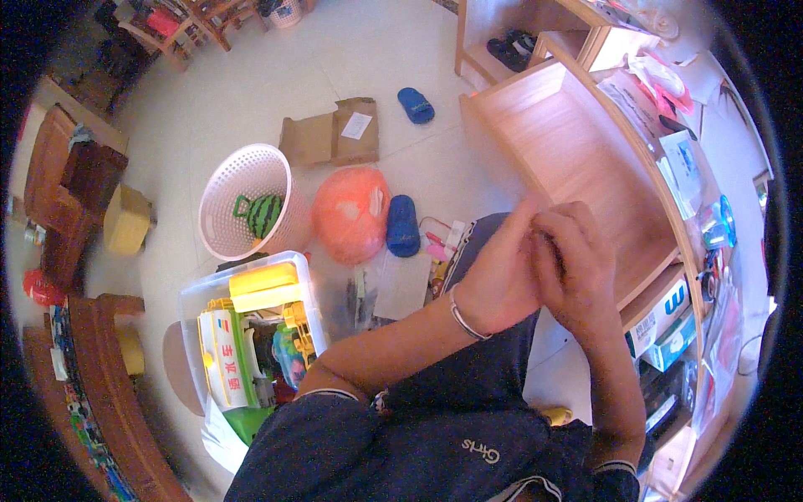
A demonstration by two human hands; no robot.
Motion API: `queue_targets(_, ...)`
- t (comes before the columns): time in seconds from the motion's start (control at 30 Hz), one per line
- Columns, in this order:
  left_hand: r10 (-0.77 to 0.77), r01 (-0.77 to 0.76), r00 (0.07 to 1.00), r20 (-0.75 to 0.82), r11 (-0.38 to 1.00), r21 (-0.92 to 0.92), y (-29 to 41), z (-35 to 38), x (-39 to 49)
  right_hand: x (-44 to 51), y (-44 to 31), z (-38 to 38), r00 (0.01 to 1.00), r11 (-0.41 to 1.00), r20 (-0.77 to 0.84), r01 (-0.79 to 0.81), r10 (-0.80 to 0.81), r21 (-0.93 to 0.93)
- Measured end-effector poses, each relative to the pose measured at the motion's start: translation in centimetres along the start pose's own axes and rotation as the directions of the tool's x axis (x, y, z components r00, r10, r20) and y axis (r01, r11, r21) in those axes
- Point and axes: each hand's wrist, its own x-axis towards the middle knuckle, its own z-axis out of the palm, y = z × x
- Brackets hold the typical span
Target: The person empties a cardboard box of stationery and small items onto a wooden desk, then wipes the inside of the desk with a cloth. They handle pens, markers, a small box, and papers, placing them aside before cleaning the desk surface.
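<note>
My left hand (502, 276), with a pale bracelet at the wrist, meets my right hand (574, 263) in front of the open wooden drawer (602, 182). The palms and fingers press together and look slightly blurred. No object shows between them, though the space inside the fingers is hidden. To the left of the hands, a blue slipper (403, 226) lies on the floor beside an orange-red plastic bag (351, 215). A perforated pink-white basket (288, 219) holds a watermelon-patterned toy (266, 216). Nearer my body, a clear plastic bin (313, 301) contains toy vehicles.
Flattened cardboard (307, 139) and another blue slipper (415, 105) lie farther out on the tiled floor. At right, the drawer juts from a wooden cabinet whose top (659, 163) carries bags and papers; boxes (659, 320) fill a lower shelf. Wooden furniture (113, 376) lines the left side.
</note>
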Motion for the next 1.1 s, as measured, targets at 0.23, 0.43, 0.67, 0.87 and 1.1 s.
queue_targets(0.23,0.127,-0.122,0.984,-0.128,0.991,0.046,2.5,-2.8,-2.2,0.2,-0.2,1.5,0.985,0.984,0.171,-0.027,-0.004,0.178)
queue_targets(0.43,0.129,-0.129,0.991,-0.036,0.992,0.005,3.8,-3.8,-2.7,0.4,0.9,2.6,0.971,0.951,0.191,-0.188,0.143,0.244)
queue_targets(0.67,0.185,-0.18,0.978,-0.097,0.982,0.055,4.3,-4.4,-3.3,-0.3,2.5,2.2,0.98,0.93,0.13,-0.187,0.153,0.316)
queue_targets(0.87,0.272,-0.255,0.933,-0.236,0.962,0.1,5.4,-6.9,-3.7,-1.3,2.3,1.8,0.969,0.935,0.182,-0.216,0.168,0.282)
queue_targets(1.1,0.335,-0.305,0.888,-0.315,0.942,0.143,6.7,-10.9,-4.9,-3.0,2.2,3.6,0.989,0.981,0.147,-0.009,-0.02,0.193)
